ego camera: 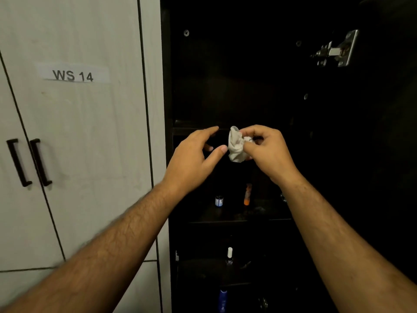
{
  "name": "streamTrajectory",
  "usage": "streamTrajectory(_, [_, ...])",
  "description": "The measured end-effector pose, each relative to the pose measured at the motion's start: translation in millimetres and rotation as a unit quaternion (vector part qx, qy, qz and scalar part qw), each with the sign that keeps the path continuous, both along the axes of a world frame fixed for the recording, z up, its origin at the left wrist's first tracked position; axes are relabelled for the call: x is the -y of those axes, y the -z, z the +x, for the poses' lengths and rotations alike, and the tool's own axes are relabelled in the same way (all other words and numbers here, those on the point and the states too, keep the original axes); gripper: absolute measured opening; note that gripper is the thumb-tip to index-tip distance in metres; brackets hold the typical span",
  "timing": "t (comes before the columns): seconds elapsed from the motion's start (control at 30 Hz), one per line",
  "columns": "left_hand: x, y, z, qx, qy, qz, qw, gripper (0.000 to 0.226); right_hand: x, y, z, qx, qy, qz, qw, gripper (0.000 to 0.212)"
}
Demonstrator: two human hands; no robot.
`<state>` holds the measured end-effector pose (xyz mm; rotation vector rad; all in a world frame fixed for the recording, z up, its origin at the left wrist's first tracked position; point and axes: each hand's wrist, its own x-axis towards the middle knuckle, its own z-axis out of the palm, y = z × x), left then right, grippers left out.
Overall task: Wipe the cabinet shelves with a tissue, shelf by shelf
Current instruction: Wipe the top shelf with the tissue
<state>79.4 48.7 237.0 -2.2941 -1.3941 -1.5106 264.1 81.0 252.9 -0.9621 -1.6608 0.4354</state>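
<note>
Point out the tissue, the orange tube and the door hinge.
tissue point(235, 145): head view, middle of the crumpled wad.
orange tube point(247, 194): head view, mid-body of the tube.
door hinge point(338, 50): head view, metal arm.

A crumpled white tissue point(236, 145) is pinched in the right grip point(266, 147), before the dark cabinet's upper shelf point(194, 128) edge.

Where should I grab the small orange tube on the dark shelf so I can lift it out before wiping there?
Probably pinch the orange tube around its upper body, coming straight in from the open cabinet front. It seems to stand upright on its cap, apart from the small blue-labelled jar to its left, so both sides look free. The right hand holds the crumpled white tissue; the open left hand could take it.
</note>
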Motion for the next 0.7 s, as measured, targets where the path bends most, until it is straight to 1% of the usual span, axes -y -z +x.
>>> streamTrajectory(0.1, [8.4, 12.7, 9.0, 0.076, 0.012, -0.046, 0.996, 0.056, 6.7, 13.2, -2.8, -0.032, -0.033, -0.023, 0.999, 0.038])
streamTrajectory(0.13, [11.4, 19.2, 10.7, 0.104, 0.017, -0.059, 0.993, 0.056, 9.8, 18.6, -4.5, -0.042, -0.048, -0.031, 0.997, 0.037])
streamTrajectory(0.23, [22.9, 44.1, 9.8, 0.194, 0.038, -0.107, 0.974, 0.055, 18.2, 39.6, -13.3, -0.052, -0.074, -0.045, 0.995, 0.022])
streamTrajectory(0.27, [26.6, 53.5, 7.1, 0.219, 0.044, -0.124, 0.967, 0.054, 20.8, 47.9, -18.0, -0.053, -0.084, -0.049, 0.994, 0.021])
streamTrajectory(0.33, [32.1, 70.2, -0.3, 0.247, 0.05, -0.148, 0.956, 0.05, 23.7, 63.9, -29.2, -0.061, -0.107, -0.058, 0.991, 0.022])
streamTrajectory(0.47, [46.6, 96.2, -20.1, 0.281, 0.028, -0.156, 0.947, 0.037, 31.2, 90.7, -56.7, -0.053, -0.144, -0.075, 0.985, 0.023])
streamTrajectory(0.6, [64.4, 119.6, -55.0, 0.318, -0.016, -0.177, 0.931, 0.026, 43.1, 112.3, -96.7, -0.038, -0.186, -0.134, 0.973, 0.034])
streamTrajectory(0.7, [83.3, 144.4, -92.8, 0.373, -0.037, -0.194, 0.907, 0.017, 54.4, 132.4, -138.0, -0.049, -0.227, -0.194, 0.953, 0.034])
